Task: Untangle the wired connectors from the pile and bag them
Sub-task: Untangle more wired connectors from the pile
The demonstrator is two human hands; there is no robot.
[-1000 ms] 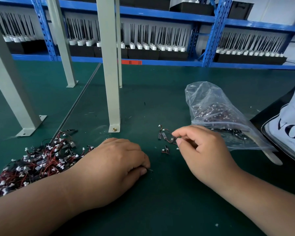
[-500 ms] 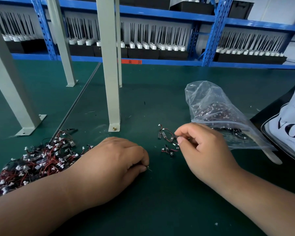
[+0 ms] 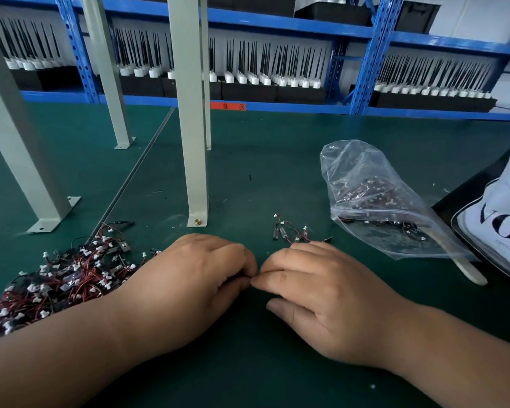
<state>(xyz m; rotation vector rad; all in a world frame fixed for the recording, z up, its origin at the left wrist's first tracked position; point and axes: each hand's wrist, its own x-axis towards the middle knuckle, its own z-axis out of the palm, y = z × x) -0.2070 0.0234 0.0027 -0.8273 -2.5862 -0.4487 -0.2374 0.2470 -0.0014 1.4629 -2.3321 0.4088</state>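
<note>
Connector pile (image 3: 56,278), just beside left hand (image 3: 189,278)

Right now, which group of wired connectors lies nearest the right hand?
The small loose cluster just beyond the right hand; the big pile lies by the left hand, the rest are in the clear bag.

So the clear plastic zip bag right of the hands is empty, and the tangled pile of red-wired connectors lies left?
Not empty: in the head view the clear plastic zip bag already holds many connectors. The tangled pile of red-wired connectors does lie left.
</note>
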